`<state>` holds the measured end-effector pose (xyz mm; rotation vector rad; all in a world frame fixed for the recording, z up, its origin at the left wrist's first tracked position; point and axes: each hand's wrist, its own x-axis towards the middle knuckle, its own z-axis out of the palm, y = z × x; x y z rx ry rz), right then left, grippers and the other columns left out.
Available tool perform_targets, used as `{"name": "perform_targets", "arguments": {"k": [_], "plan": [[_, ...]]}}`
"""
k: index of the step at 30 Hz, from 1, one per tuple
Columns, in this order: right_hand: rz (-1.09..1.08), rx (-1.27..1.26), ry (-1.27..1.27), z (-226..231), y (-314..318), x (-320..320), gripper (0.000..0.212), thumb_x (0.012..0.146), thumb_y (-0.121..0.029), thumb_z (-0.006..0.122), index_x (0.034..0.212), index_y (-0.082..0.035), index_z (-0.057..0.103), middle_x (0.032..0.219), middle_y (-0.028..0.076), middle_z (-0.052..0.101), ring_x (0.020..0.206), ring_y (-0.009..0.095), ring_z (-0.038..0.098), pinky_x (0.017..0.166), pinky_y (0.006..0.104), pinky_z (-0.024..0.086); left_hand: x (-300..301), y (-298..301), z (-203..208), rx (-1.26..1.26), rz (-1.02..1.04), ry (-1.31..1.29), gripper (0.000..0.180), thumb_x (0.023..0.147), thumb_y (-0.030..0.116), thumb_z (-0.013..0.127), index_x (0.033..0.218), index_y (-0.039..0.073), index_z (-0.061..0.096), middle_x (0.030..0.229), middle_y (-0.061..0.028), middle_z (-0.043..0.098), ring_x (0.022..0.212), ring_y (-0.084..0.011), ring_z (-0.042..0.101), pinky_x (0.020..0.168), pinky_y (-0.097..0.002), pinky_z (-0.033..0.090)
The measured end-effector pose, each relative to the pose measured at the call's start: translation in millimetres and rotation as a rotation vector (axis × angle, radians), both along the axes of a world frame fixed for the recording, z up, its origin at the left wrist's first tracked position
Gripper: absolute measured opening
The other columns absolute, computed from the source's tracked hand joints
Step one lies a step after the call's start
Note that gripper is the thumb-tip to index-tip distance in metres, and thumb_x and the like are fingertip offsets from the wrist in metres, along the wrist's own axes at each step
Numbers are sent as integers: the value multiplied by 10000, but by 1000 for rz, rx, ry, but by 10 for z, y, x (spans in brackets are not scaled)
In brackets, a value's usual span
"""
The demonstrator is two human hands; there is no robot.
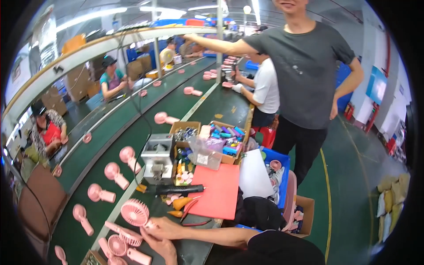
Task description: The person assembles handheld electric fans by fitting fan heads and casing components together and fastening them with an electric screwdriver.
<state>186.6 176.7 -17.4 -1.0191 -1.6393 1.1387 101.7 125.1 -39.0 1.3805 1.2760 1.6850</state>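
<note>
The right hand [164, 228] grips a pink, round-headed plastic fan [134, 212]; the left hand's [162, 248] grip is unclear. Likely light, stiff; best held below its head.

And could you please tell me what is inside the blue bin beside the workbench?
A round pink part and pale pieces show inside the blue bin. A white sheet covers much of it, so whatever lies underneath cannot be seen.

Pink plastic handheld fans [112, 171] are being carried by the long green belt [123, 137]; a red rectangular sheet [218, 187] is being supported by the dark-green bench [192, 243].
</note>
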Motion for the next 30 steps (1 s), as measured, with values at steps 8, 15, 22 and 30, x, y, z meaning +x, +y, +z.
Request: {"name": "perform_targets", "arguments": {"k": [8,15,22,30], "plan": [[-44,-54,338,193,458,188,200,926,-165,570,1008,16,549,824,87,613,609,153,632,521,274,496,-33,145,-122,-212,28,-140,359,935,88,593,1248,-47,483,759,-26,561,580,-55,483,497,-192,390],[113,-22,236,-120,440,-46,278,898,-186,580,1083,18,546,842,116,667,765,183,650,692,319,513,-150,112,-204,-288,82,-237,272,1003,253,518,1014,-13,573,612,21,491,461,-24,365,416,-196,264],[123,-102,165,-197,411,19,295,922,-185,577,1119,26,518,891,149,678,785,191,661,700,330,515,-66,73,-98,-317,154,-303,234,1007,212,490,1024,-12,558,631,32,473,453,-13,330,396,-208,217],[92,-123,-2,-224,441,-100,319,886,-141,613,1137,28,513,824,131,671,638,166,646,573,300,508,-126,27,-339,-366,182,-323,222,987,216,521,992,-4,545,546,57,414,452,-12,334,422,-208,224]]}}
